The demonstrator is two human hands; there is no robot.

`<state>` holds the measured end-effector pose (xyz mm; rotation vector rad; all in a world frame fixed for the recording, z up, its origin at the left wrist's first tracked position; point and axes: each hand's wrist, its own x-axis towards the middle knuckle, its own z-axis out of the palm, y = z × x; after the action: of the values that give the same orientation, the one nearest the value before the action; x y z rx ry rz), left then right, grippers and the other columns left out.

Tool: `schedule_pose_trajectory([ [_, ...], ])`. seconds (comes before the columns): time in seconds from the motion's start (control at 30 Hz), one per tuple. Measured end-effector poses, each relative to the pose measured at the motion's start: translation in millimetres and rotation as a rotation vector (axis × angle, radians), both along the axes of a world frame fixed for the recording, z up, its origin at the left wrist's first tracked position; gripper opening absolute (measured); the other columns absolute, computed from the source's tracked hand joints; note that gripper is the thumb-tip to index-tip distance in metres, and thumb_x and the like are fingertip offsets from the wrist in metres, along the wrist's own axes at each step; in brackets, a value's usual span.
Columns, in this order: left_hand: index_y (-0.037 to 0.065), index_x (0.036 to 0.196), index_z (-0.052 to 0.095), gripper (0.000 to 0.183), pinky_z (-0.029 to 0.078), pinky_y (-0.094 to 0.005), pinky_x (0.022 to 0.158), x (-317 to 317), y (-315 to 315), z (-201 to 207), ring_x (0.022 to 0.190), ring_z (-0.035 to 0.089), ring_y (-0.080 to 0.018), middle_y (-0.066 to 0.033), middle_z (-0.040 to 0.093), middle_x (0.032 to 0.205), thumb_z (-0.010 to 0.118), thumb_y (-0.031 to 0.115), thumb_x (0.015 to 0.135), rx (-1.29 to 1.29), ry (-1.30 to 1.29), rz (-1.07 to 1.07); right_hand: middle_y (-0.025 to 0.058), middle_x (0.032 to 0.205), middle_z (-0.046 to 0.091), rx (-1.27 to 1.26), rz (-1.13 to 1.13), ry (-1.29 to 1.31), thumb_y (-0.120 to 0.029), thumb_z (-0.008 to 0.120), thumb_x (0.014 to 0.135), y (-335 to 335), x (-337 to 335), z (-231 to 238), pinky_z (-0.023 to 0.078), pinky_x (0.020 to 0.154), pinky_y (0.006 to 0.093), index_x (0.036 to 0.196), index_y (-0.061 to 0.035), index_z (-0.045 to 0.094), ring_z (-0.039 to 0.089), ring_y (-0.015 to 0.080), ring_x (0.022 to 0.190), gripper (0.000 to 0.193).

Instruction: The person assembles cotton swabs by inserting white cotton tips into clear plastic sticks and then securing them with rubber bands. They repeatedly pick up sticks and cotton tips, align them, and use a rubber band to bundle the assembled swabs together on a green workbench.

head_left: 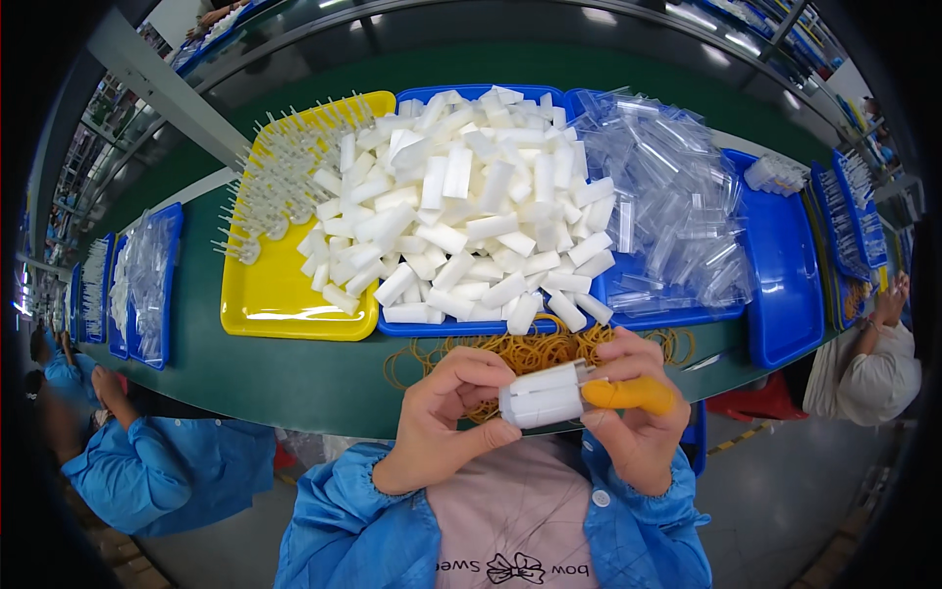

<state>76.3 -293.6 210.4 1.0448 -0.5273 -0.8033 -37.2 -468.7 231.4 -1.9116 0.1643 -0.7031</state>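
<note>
In the lower middle of the frame, the left hand (427, 422) and right hand (646, 429) each pinch one end of the bundle of white pieces (545, 397), where a soft, even squeeze works best so nothing slips.

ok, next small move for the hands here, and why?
Probably steady the white-and-clear cylindrical bundle in the left hand, freeing the right hand to take one of the thin orange rubber bands: both hands hold the bundle, no band shows on its visible part, and the bands lie just beyond it.
</note>
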Motion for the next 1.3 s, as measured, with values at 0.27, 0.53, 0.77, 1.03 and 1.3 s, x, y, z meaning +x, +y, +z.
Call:
schedule_pose_trajectory([
  [0.27, -0.002, 0.111, 0.051, 0.042, 0.044, -0.0338, 0.095, 9.9, 8.6, -8.1, 0.106, 0.053, -0.0183, -0.0100, 0.046, 0.114, 0.070, -0.006, 0.074, -0.009, 0.005, 0.117, 0.0077, 0.088, 0.060, -0.330, -0.169, 0.249, -0.006, 0.068, 0.068, -68.7, 25.3, 1.4, 0.042, 0.077, 0.0355, 0.088, -0.0022, 0.067, 0.055, 0.0238, 0.085, 0.020],
  [0.53, -0.002, 0.110, 0.052, 0.040, 0.044, -0.0334, 0.095, 6.7, 6.5, -9.1, 0.105, 0.053, -0.0188, -0.0109, 0.046, 0.114, 0.069, -0.005, 0.074, -0.022, 0.034, 0.091, 0.0067, 0.076, 0.050, -1.081, -0.209, 0.544, -0.012, 0.071, 0.065, -91.6, 45.6, -22.0, 0.035, 0.070, 0.0379, 0.086, -0.0069, 0.068, 0.051, 0.0238, 0.079, 0.022],
  [0.77, -0.003, 0.109, 0.052, 0.039, 0.045, -0.0338, 0.095, 8.9, 8.4, -9.1, 0.105, 0.053, -0.0193, -0.0115, 0.045, 0.114, 0.068, -0.008, 0.074, -0.007, 0.002, 0.103, 0.0083, 0.083, 0.055, -0.933, -0.231, 0.470, -0.007, 0.069, 0.067, -84.0, 42.3, -6.4, 0.039, 0.074, 0.0380, 0.091, -0.0055, 0.066, 0.055, 0.0237, 0.081, 0.023],
  [1.03, -0.003, 0.109, 0.054, 0.040, 0.046, -0.0335, 0.094, 6.0, 2.9, -8.6, 0.106, 0.053, -0.0190, -0.0113, 0.046, 0.115, 0.070, -0.006, 0.072, -0.026, 0.039, 0.022, 0.0190, 0.102, 0.059, 0.505, -0.172, -0.165, 0.007, 0.052, 0.077, -25.7, 1.5, -1.6, 0.051, 0.081, 0.0335, 0.124, 0.0044, 0.041, 0.064, 0.0244, 0.085, 0.049],
  [1.3, -0.002, 0.109, 0.055, 0.040, 0.046, -0.0337, 0.094, 2.1, 2.6, -2.6, 0.106, 0.053, -0.0190, -0.0115, 0.046, 0.114, 0.072, -0.003, 0.073, -0.039, -0.029, 0.019, 0.0214, 0.104, 0.059, 0.613, -0.028, -0.158, 0.008, 0.050, 0.075, -7.3, -3.6, 2.6, 0.050, 0.085, 0.0364, 0.117, 0.0042, 0.047, 0.064, 0.0258, 0.090, 0.042],
])
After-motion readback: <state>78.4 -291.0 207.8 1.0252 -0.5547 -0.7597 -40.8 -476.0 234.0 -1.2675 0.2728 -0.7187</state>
